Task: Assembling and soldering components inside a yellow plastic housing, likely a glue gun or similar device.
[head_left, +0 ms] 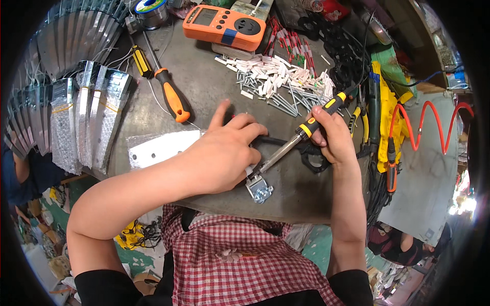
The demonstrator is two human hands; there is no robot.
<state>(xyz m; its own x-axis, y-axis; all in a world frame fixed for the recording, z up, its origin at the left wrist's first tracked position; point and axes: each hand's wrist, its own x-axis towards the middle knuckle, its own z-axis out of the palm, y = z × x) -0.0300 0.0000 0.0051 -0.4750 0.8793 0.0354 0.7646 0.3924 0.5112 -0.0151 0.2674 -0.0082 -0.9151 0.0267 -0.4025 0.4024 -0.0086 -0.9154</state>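
I see right hand (pixel 332 133) gripping soldering iron (pixel 306 129): likely light, stiff; hold by handle (pixel 334 103), not barrel (pixel 279 154). Small metal fitting (pixel 259 188) near counter's (pixel 301 201) front edge, just beside left hand (pixel 227 155); probably rigid, slick, best taken by sides. Left hand's underside hidden; can't tell its hold.

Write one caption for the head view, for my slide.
The right hand points a soldering iron toward a small metal part beside the left hand.

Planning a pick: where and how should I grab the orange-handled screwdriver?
Likely the screwdriver is best gripped around its thick handle, from above and the near side: it lies flat, handle end nearest, thin shaft pointing away beside a yellow tool.
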